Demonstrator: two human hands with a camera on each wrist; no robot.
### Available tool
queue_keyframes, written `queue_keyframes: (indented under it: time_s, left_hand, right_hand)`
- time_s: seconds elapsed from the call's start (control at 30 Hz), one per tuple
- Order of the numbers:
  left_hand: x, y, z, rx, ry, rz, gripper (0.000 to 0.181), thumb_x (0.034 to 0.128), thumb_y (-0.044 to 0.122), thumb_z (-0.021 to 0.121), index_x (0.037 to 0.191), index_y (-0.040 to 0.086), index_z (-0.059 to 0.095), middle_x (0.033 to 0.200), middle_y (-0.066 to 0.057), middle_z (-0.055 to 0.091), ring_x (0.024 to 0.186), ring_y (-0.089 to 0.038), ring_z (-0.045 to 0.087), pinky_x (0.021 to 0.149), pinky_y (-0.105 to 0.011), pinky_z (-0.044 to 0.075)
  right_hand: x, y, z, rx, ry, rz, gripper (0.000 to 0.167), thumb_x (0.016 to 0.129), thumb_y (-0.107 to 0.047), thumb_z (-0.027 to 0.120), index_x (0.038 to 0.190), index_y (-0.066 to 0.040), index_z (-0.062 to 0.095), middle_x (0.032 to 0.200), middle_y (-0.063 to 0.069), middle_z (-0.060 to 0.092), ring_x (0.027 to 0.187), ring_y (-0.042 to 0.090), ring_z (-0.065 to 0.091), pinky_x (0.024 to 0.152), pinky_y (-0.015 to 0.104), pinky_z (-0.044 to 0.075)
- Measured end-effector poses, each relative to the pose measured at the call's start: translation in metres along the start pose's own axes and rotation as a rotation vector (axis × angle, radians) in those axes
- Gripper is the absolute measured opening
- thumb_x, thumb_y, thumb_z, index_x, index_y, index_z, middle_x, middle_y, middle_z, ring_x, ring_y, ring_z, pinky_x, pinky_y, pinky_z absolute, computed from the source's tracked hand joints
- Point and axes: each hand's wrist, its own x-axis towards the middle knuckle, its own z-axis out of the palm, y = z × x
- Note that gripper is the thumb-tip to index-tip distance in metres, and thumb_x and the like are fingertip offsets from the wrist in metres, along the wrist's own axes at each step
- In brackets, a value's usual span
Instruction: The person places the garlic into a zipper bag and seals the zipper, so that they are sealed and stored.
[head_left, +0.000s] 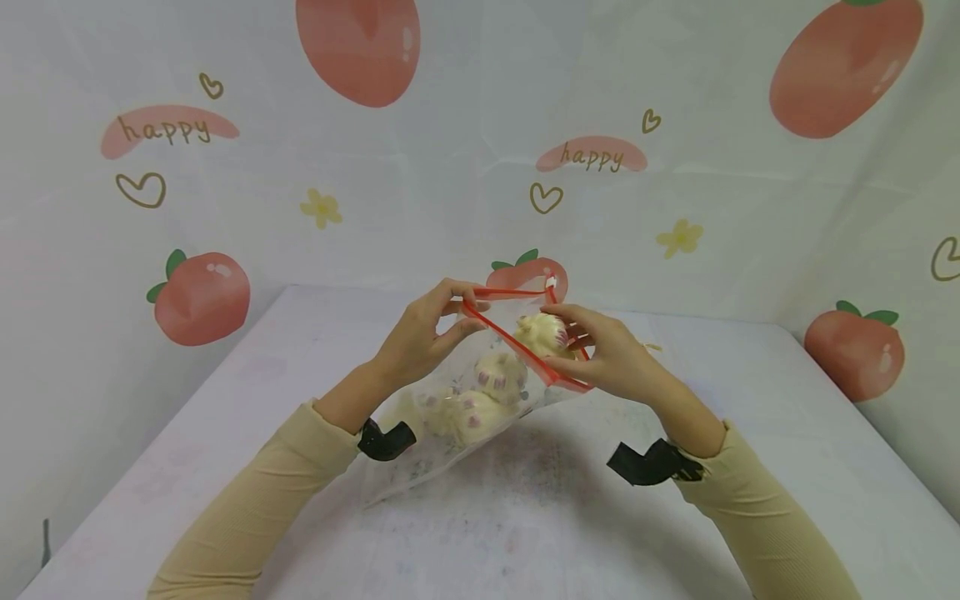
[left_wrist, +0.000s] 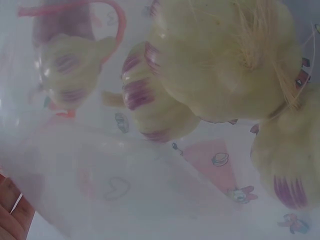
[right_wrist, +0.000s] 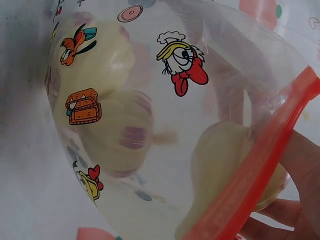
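Observation:
A clear zip bag (head_left: 517, 340) with a red zip rim and printed cartoon figures hangs tilted above the table, its mouth spread towards the upper right. My left hand (head_left: 423, 333) pinches the rim on the left side. In my right hand (head_left: 618, 358) is a garlic bulb (head_left: 542, 333) with purple streaks, gripped at the bag's mouth; the right wrist view shows this bulb (right_wrist: 215, 160) through the clear plastic. Several more garlic bulbs (head_left: 501, 377) lie lower in the bag, and the left wrist view has a large one (left_wrist: 220, 60) close up, with dry roots.
A white-covered table (head_left: 525, 533) spreads under the bag. Behind it hangs a white backdrop (head_left: 450, 167) printed with red fruit, hearts and "happy". Just beyond my right hand lies a small yellowish piece (head_left: 652, 346). Each wrist wears a black strap (head_left: 647, 462).

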Motion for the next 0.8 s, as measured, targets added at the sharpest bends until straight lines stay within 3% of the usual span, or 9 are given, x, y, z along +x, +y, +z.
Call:
queue_keyframes:
  time_s: [0.17,0.47,0.8]
  left_hand:
    - [0.0009,0.0004,0.0002,0.009,0.001,0.003,0.041,0.0873,0.039,0.051,0.099,0.0,0.046,0.12,-0.02,0.059,0.103,-0.027,0.065,0.094,-0.033,0.051]
    - [0.0017,0.0007,0.0,0.006,0.007,0.011,0.039,0.0866,0.036,0.054,0.099,0.0,0.046,0.12,-0.019,0.06,0.104,-0.027,0.064,0.095,-0.032,0.051]
    - [0.0025,0.0015,-0.0002,0.039,0.02,0.044,0.044,0.0874,0.043,0.049,0.099,0.0,0.046,0.117,-0.019,0.061,0.106,-0.028,0.062,0.094,-0.033,0.052]
  right_hand:
    - [0.0008,-0.0008,0.0004,0.005,-0.029,0.011,0.057,0.08,-0.007,0.072,0.132,-0.003,0.048,0.107,0.011,0.062,0.092,0.022,0.062,0.085,0.038,0.054]
    - [0.0017,-0.0014,0.0016,0.006,-0.065,0.036,0.051,0.083,-0.003,0.067,0.13,0.002,0.049,0.115,0.017,0.061,0.092,0.025,0.063,0.081,0.038,0.055]
    - [0.0012,-0.0021,0.0016,-0.022,-0.091,0.076,0.051,0.082,-0.004,0.067,0.13,0.002,0.049,0.103,0.014,0.062,0.092,0.025,0.063,0.08,0.036,0.056]
